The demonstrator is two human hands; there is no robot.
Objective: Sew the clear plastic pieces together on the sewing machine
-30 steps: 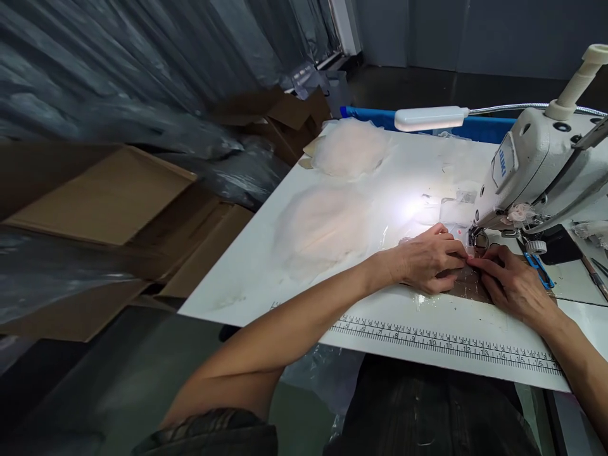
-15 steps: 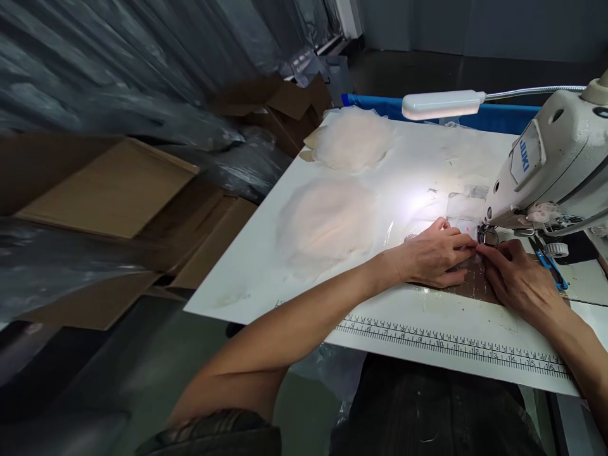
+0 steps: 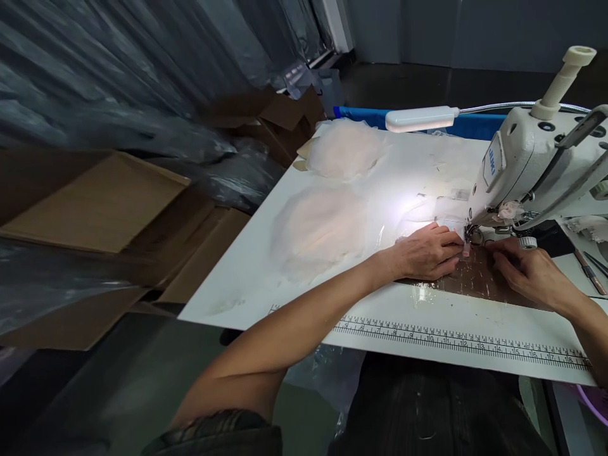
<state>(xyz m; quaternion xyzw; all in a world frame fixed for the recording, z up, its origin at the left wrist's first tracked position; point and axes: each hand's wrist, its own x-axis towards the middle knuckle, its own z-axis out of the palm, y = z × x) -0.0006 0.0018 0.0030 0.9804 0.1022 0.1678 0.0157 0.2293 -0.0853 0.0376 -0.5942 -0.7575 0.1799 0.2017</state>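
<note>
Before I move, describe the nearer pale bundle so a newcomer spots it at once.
Start at the white table beside the sewing machine. On its left part lie two pale peach, roundish bundles; the nearer bundle lies just beyond the left forearm. A faint slanting line marks it, whereas the farther bundle sits by the table's far corner, beside tan pieces.

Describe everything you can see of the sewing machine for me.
The sewing machine has a glossy off-white, metal-looking head with a blue JUKI label on its end plate. A pale post rises on top, grey bars cross its side, and a ridged white knob sits low down. A pale, crumpled wad clings near its metal fittings. It stands upright at the right of the white table, partly cut off by the picture edge. The left hand's fingertips lie beside the needle area; contact is unclear.
</note>
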